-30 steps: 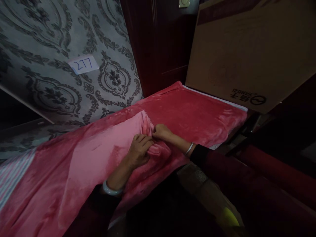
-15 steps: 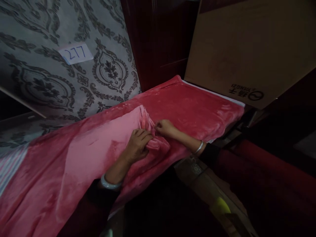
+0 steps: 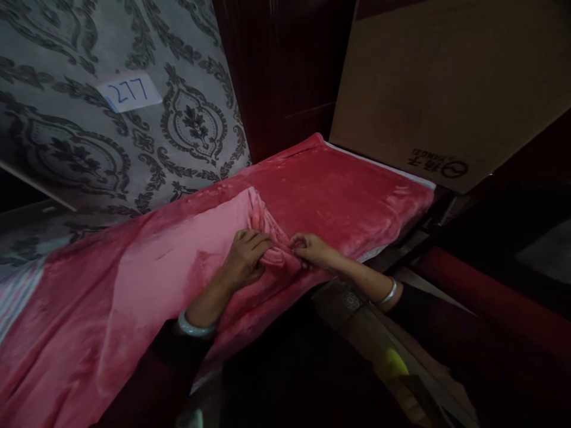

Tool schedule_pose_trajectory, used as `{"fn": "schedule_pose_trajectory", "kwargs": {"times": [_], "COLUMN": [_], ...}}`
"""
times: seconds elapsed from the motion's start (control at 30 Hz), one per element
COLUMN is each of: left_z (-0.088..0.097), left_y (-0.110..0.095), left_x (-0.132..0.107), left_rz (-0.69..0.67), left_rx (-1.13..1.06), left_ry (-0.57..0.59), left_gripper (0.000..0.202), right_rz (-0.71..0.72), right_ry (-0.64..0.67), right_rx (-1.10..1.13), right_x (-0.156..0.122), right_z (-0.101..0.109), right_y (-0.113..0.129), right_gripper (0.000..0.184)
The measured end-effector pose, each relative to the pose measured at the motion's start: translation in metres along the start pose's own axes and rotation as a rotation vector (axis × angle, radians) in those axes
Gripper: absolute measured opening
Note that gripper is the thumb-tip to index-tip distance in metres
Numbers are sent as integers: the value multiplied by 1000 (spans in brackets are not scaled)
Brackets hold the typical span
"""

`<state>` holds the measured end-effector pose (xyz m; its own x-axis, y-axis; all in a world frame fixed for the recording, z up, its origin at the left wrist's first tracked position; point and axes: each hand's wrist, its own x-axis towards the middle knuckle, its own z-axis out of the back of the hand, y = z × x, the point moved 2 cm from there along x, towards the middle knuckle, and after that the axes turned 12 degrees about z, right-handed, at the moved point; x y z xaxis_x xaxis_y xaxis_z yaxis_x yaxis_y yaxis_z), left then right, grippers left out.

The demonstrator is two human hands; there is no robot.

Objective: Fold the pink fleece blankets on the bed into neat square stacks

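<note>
A soft pink cloth (image 3: pixel 173 255) lies on the red plush cover (image 3: pixel 339 184), its right end gathered into folds. My left hand (image 3: pixel 247 257) is closed around these bunched folds, with its thumb tucked underneath. To the right of it, my right hand (image 3: pixel 313 249) pinches the near edge of the same folds between thumb and fingers. Whether the pink cloth is a garment or a small blanket cannot be made out. A bracelet (image 3: pixel 194 326) circles my left wrist and another bracelet (image 3: pixel 391 291) my right.
Patterned wallpaper (image 3: pixel 196 122) with a paper label (image 3: pixel 129 92) reading 277 rises behind the bed. A large cardboard box (image 3: pixel 428 89) stands past the cover's far right end, beside a dark red panel (image 3: pixel 285 71). A yellow object (image 3: pixel 395 361) sits low in front.
My right hand has moved right and nearer to me along the folds, drawing the cloth's edge outward. My left hand keeps its grip in nearly the same place.
</note>
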<state>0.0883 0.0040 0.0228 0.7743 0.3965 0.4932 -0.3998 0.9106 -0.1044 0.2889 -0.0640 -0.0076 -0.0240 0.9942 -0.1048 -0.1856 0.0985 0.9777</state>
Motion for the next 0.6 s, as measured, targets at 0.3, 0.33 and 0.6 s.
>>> {"fn": "schedule_pose_trajectory", "kwargs": {"times": [0.3, 0.33, 0.6], "left_z": [1, 1, -1], "left_y": [0, -1, 0], "left_x": [0, 0, 0], "left_rz": [-41, -47, 14], "left_rx": [3, 4, -7], "left_ry": [-53, -60, 54], "left_gripper": [51, 51, 58], "right_rz": [255, 276, 229], "right_ry": [41, 62, 210], "right_rx": [-364, -358, -232], "right_x": [8, 9, 13], "right_z": [0, 0, 4], "right_y": [5, 4, 0], "right_gripper": [18, 19, 19]}}
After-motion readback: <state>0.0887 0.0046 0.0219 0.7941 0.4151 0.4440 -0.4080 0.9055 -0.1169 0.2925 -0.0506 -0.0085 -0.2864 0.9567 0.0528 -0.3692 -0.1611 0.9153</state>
